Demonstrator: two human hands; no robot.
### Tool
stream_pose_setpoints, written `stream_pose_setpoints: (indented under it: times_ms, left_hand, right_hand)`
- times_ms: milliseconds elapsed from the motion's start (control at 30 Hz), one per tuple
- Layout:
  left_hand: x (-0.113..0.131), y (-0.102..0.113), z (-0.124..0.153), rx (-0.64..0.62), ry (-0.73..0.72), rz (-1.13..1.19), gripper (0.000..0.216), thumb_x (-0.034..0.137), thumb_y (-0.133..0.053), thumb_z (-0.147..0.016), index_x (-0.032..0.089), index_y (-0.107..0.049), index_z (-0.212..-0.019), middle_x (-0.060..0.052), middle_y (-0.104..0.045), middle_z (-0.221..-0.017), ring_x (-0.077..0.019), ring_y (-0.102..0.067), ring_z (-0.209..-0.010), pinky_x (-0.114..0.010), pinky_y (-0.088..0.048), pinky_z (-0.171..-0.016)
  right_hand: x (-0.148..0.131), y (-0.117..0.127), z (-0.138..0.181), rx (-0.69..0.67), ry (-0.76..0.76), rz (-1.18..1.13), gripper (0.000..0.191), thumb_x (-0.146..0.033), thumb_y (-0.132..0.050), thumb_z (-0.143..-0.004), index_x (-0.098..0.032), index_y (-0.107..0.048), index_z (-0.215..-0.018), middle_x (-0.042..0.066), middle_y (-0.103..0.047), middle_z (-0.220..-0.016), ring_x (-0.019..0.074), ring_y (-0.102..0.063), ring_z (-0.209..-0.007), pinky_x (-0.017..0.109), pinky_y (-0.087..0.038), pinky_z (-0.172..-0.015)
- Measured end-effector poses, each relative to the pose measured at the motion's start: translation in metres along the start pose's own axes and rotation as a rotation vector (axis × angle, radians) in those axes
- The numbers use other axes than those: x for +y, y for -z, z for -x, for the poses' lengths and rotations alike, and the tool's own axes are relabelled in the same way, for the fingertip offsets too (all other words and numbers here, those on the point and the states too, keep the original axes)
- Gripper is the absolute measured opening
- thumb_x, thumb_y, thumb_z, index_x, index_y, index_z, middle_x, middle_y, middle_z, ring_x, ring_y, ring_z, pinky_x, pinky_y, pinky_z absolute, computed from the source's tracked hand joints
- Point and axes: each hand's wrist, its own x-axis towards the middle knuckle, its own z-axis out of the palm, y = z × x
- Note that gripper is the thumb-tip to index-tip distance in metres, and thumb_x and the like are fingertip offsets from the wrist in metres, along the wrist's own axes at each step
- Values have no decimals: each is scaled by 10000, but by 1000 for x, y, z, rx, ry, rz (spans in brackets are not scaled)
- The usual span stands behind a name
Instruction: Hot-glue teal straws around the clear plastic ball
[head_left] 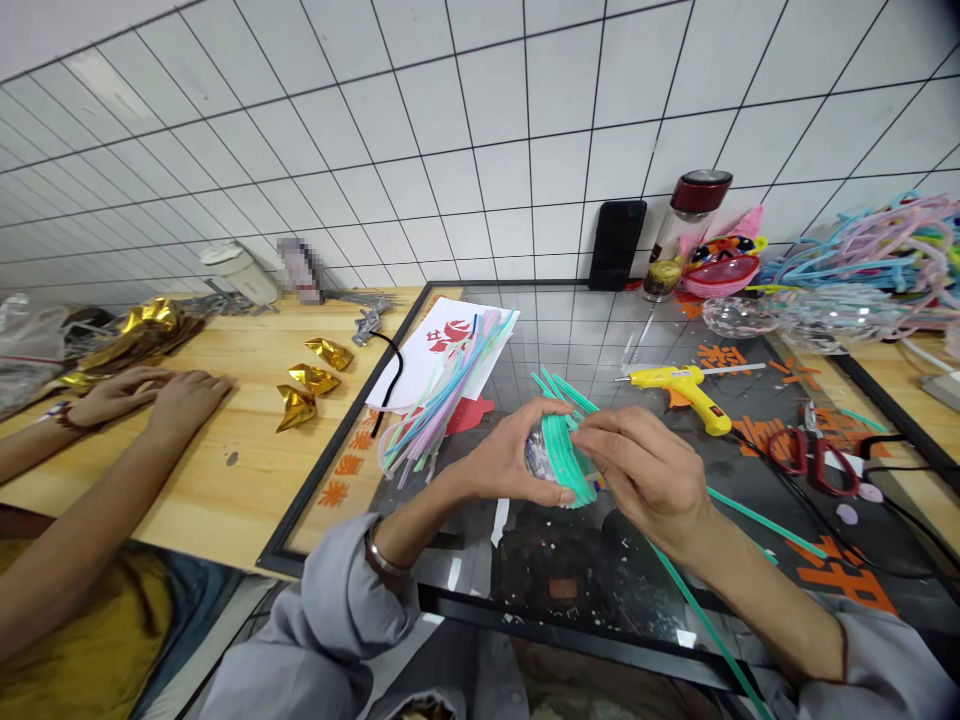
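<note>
Left hand (504,455): fingers gripping the green-wrapped clear object (568,465), located between both hands' fingers. Right hand (656,470): fingertips pinched closed at its wrapped side; pinched content hidden. Glue gun (679,385): beyond the right fingers, rightward.

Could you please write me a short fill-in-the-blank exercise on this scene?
1. The left hand holds an object partly covered in ____ strips.
2. The body of the glue gun is ____.
3. In the picture, the phone stands to the ____ of the dark-red-lidded bottle.

Missing words: green; yellow; left.
</note>
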Motion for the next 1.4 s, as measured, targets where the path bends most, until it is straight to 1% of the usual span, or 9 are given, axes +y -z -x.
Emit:
stream_pose_setpoints:
  times_ms: [100,300,433,567,833,1000,1133,1267,1400]
  left_hand:
    - [-1,0,0,1,-2,4,831,404,-875,-575,199,-468,-1270,-124,-568,-1300,-328,-544,-1234,-471,-408,-1074]
    - [-5,1,0,-4,-7,15,841,414,-874,-575,194,-470,-1279,-122,-562,-1322,-320,-541,-1240,-452,-410,-1074]
    - [-6,1,1,-4,0,18,841,420,-872,-579,199,-471,-1285,-117,-560,-1327,-320,-537,-1246,-452,-407,-1076]
    - [-6,0,1,-4,-4,34,833,411,-870,-583,206,-467,-1283,-121,-549,-1334,-323,-529,-1260,-460,-397,-1089]
    - [-8,0,0,-4,-83,39,825,396,-877,-586,206,-454,-1268,-143,-502,-1365,-332,-486,-1313,-483,-351,-1143]
    - [-6,0,-1,-6,-105,18,812,402,-866,-601,202,-446,-1266,-155,-490,-1356,-335,-489,-1304,-513,-355,-1138]
    - [-6,0,-2,7,-157,-25,809,420,-869,-598,200,-455,-1258,-165,-490,-1350,-342,-475,-1315,-528,-360,-1134]
    - [-6,0,-1,27,-181,-66,820,428,-873,-590,210,-459,-1263,-158,-506,-1330,-341,-485,-1301,-535,-372,-1126]
    - [-6,0,-1,37,-192,-79,827,415,-874,-591,193,-457,-1269,-163,-509,-1314,-337,-500,-1277,-526,-388,-1111]
  right_hand:
    - [1,0,3,5,-46,-76,228,-25,-530,-888,-172,-653,-1011,91,-707,-945,168,-680,-876,308,-569,-756]
    - [4,1,5,30,-134,-179,212,-35,-561,-880,-191,-663,-980,51,-729,-901,160,-696,-859,301,-565,-772]
    - [5,0,6,31,-130,-192,231,-33,-568,-871,-209,-669,-982,40,-740,-907,173,-701,-864,331,-548,-779]
    - [4,-1,6,44,-136,-202,245,-22,-574,-857,-214,-673,-973,29,-741,-897,171,-702,-857,327,-541,-770]
    - [7,-4,15,10,-118,-210,241,-7,-582,-859,-188,-644,-1005,54,-721,-953,157,-676,-897,326,-525,-816]
    - [6,-5,15,17,-104,-198,235,-8,-582,-860,-190,-636,-999,50,-718,-947,157,-672,-897,330,-519,-805]
    - [4,-5,15,23,-105,-199,228,-9,-579,-855,-185,-644,-984,48,-721,-934,160,-675,-891,333,-519,-809]
    - [3,-4,14,31,-124,-213,212,-25,-578,-855,-190,-661,-961,42,-731,-916,167,-687,-878,334,-521,-806]
    - [3,-4,14,41,-128,-214,221,-27,-583,-852,-200,-668,-959,36,-737,-913,165,-690,-864,327,-521,-792]
